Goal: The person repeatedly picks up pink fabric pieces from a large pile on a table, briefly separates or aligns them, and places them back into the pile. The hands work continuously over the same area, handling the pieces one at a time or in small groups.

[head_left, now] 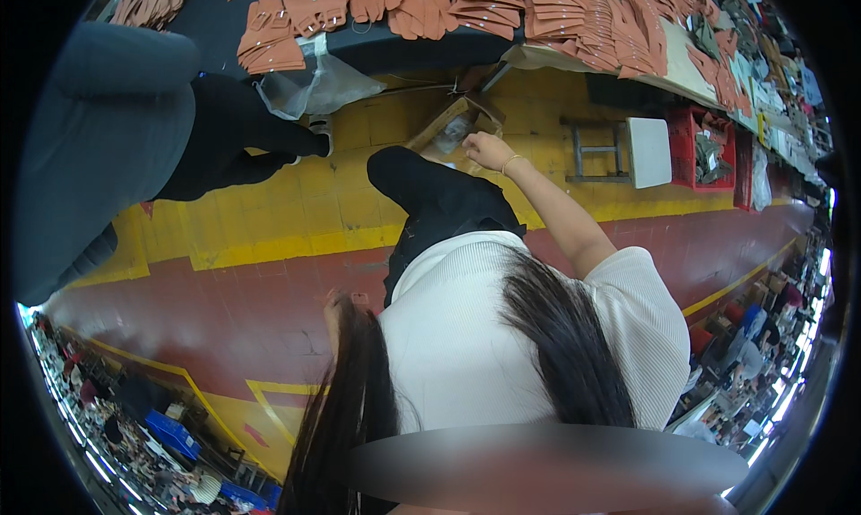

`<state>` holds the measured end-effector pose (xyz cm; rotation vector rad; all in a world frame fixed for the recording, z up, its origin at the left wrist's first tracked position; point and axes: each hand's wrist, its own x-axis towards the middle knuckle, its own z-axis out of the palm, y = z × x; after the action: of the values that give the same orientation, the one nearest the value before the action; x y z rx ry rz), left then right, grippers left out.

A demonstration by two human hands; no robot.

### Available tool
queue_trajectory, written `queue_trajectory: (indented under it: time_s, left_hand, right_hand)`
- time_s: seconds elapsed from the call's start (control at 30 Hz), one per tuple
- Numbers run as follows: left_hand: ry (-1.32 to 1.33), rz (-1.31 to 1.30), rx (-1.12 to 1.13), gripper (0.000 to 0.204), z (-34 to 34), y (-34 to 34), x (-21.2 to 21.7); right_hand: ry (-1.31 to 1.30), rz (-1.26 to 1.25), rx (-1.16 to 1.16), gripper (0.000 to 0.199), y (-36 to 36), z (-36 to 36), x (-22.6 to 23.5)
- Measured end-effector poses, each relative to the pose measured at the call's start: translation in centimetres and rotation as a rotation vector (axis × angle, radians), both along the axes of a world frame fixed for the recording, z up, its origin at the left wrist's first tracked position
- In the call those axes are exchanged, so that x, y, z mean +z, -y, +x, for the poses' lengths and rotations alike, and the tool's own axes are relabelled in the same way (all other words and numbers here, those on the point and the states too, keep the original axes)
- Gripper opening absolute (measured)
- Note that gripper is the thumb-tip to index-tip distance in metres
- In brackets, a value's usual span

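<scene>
Near the cardboard box [436, 128] | right hand [485, 152] is held curled, contents unclear | left hand [334, 311]: cannot be told | walking suggested by stance; clear footing needed

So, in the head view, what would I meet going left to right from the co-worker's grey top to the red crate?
Grey top → clear plastic bag → cardboard box → white-topped stool → red crate.

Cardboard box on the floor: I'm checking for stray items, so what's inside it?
The cardboard box holds what looks like crumpled clear plastic. Anything beneath that, or behind the right hand and black trousers, can't be seen.
</scene>
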<state>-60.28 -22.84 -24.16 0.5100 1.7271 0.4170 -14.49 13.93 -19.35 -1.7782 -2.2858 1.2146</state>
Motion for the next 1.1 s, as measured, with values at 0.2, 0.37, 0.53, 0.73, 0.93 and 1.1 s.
queue_trajectory:
  time_s: [0.2,0.37,0.53,0.73,0.93,1.1]
  left_hand:
    - [-0.017,0.016,-0.030,0.017,-1.9,-3.1,0.0]
    - [-0.019,0.047,-0.042,0.014,-3.0,-6.3,0.3]
    - [0.018,0.036,-0.135,0.012,-3.8,-9.0,-0.3]
    - [0.071,0.062,-0.267,0.010,-5.2,-13.4,-3.2]
    - [0.105,0.181,-0.369,0.011,-2.7,-22.1,-2.2]
    - [-0.079,0.163,-0.396,0.023,3.6,-27.4,2.9]
  right_hand:
    - [0.091,-0.077,0.124,0.032,0.9,-0.7,-0.2]
    - [0.131,-0.091,0.165,0.037,-0.2,-3.1,0.5]
    - [-0.034,-0.035,0.050,0.034,0.4,-2.5,1.4]
    - [0.101,-0.158,-0.154,0.033,5.6,2.7,2.3]
    - [0.073,-0.193,-0.422,0.031,11.0,8.7,2.2]
    - [0.093,-0.226,-0.399,0.032,11.1,11.7,1.2]
